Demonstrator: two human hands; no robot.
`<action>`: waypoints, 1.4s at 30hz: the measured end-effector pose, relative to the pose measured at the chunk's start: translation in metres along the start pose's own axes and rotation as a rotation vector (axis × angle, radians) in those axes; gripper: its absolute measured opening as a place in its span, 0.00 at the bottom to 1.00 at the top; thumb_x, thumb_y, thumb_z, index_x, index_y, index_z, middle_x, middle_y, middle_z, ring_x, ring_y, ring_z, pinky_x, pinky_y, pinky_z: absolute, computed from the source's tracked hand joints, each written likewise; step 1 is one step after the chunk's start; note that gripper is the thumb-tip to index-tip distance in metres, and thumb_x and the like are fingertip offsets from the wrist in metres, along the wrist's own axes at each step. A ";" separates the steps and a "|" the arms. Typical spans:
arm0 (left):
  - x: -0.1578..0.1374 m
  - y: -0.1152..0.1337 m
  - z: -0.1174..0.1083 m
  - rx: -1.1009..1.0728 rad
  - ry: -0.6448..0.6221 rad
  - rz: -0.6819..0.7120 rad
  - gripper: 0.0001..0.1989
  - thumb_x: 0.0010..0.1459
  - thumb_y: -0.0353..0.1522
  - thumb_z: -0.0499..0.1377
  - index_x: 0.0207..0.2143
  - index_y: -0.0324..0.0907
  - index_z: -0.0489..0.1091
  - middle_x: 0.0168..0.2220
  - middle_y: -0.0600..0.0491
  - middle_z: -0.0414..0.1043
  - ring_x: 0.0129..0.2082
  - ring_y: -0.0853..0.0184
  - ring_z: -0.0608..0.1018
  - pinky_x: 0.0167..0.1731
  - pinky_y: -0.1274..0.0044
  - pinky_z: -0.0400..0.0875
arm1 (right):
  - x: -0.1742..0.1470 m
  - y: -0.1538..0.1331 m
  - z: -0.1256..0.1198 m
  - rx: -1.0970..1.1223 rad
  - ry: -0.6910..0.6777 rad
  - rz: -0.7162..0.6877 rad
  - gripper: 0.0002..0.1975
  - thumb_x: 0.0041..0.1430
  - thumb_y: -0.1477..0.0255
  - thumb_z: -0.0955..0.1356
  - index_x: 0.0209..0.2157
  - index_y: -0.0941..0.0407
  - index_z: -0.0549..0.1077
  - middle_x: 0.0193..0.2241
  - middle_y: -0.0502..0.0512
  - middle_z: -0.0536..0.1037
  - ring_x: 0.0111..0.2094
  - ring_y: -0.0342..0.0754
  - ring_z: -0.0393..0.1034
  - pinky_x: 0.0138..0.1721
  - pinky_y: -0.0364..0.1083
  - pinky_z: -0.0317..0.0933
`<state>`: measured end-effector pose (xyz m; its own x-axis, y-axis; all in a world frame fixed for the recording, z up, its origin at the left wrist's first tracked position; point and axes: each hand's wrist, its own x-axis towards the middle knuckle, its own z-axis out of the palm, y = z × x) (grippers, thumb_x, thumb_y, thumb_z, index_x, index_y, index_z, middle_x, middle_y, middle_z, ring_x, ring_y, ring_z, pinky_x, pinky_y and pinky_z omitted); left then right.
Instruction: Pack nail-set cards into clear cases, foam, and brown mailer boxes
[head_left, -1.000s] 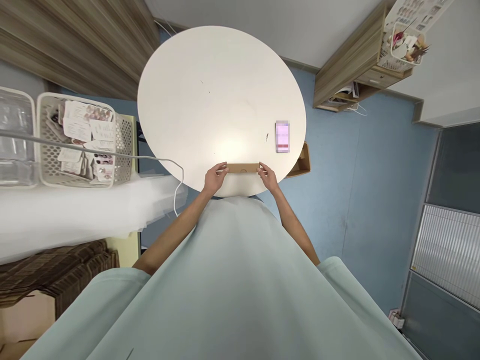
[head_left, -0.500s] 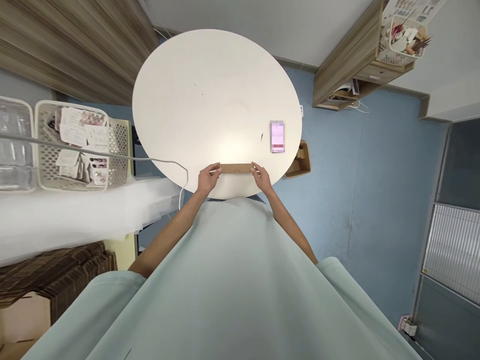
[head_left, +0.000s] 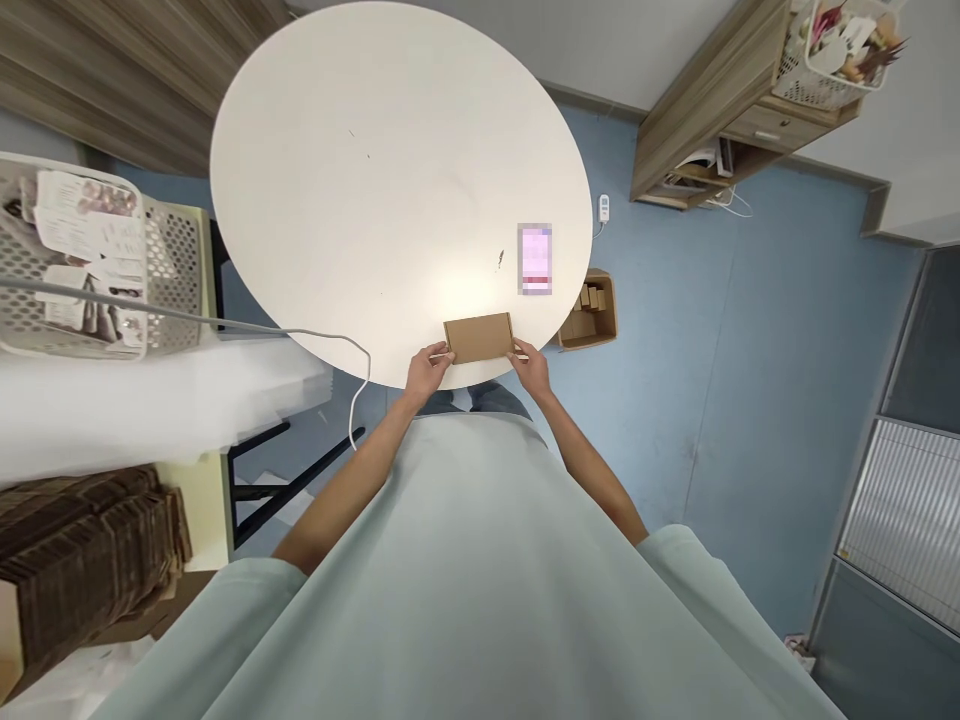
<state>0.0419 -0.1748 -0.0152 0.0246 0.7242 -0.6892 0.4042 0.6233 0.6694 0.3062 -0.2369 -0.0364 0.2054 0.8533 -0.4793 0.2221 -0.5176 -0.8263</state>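
A flat brown cardboard box (head_left: pixel 480 338) is held near the front edge of the round white table (head_left: pixel 360 230), its broad face turned up. My left hand (head_left: pixel 429 368) grips its left end, thumb and fingers closed at the near corner. At the right end my right hand (head_left: pixel 531 368) pinches the other near corner. The box looks closed and slightly tilted, its left end a little nearer to me. Whether it rests on the tabletop or hovers just over it I cannot tell.
A phone-like item (head_left: pixel 535 259), blurred, lies at the table's right. Beside the table stands an open carton (head_left: pixel 589 325) with small boxes inside. A cable (head_left: pixel 315 332) crosses the left edge. Further left are a white basket (head_left: pixel 169 270) of cards and stacked flattened cardboard (head_left: pixel 90 540).
The box has turned from showing its narrow side to showing its broad face, with both hands still at its ends. My view has shifted, so the table appears higher and further left.
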 end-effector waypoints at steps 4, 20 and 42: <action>-0.005 -0.008 0.019 0.005 0.012 -0.057 0.28 0.63 0.37 0.65 0.64 0.37 0.76 0.64 0.36 0.79 0.61 0.47 0.83 0.64 0.54 0.77 | 0.001 0.016 -0.003 0.072 0.023 0.073 0.31 0.62 0.47 0.74 0.56 0.55 0.82 0.61 0.67 0.82 0.56 0.63 0.81 0.63 0.63 0.73; -0.103 -0.030 0.092 -0.302 0.064 0.119 0.31 0.65 0.48 0.66 0.64 0.39 0.76 0.67 0.36 0.77 0.58 0.50 0.85 0.60 0.57 0.82 | -0.083 0.015 -0.083 0.310 -0.015 0.124 0.30 0.49 0.50 0.81 0.48 0.52 0.80 0.57 0.64 0.85 0.55 0.58 0.81 0.60 0.61 0.74; -0.139 -0.004 0.256 -0.279 -0.179 0.134 0.32 0.68 0.50 0.65 0.64 0.38 0.75 0.64 0.36 0.80 0.56 0.54 0.86 0.63 0.57 0.79 | -0.174 0.074 -0.248 0.378 0.132 0.240 0.30 0.43 0.48 0.84 0.41 0.53 0.80 0.42 0.59 0.88 0.48 0.58 0.85 0.57 0.57 0.75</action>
<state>0.2713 -0.3532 0.0072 0.2301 0.7575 -0.6110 0.1214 0.6006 0.7903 0.5232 -0.4391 0.0592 0.3339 0.6842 -0.6483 -0.2043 -0.6189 -0.7584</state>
